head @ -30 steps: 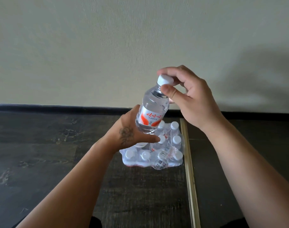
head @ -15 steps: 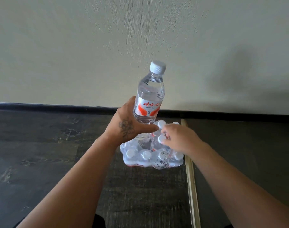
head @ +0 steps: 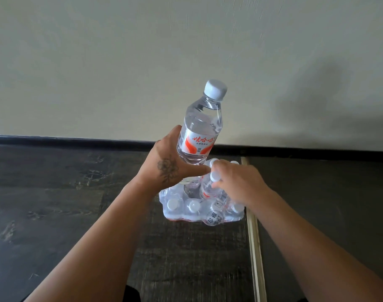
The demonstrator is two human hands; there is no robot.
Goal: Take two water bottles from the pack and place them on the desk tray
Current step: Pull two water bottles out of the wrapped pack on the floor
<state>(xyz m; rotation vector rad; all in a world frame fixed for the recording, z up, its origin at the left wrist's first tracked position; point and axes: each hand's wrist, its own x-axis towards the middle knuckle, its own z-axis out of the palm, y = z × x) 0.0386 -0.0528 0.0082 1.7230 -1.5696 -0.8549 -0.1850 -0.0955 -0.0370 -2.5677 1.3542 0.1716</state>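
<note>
A shrink-wrapped pack [head: 192,211] of small water bottles with white caps sits on the dark floor. My left hand [head: 168,164] grips a clear bottle [head: 200,125] with a red and white label around its lower part, holding it above the pack and tilted slightly right. My right hand [head: 236,182] is down on the pack, its fingers closed around the neck of a second bottle [head: 210,186], which stands partly raised out of the torn wrap. No desk tray is in view.
Dark wood-look floor [head: 55,203] runs to a black skirting board [head: 77,141] under a pale wall. A light wooden strip [head: 254,236] runs along the floor just right of the pack.
My right hand let go of the first bottle's cap, dropped to the pack and closed on a second bottle. My left hand lifted the first bottle higher and tilted it.
</note>
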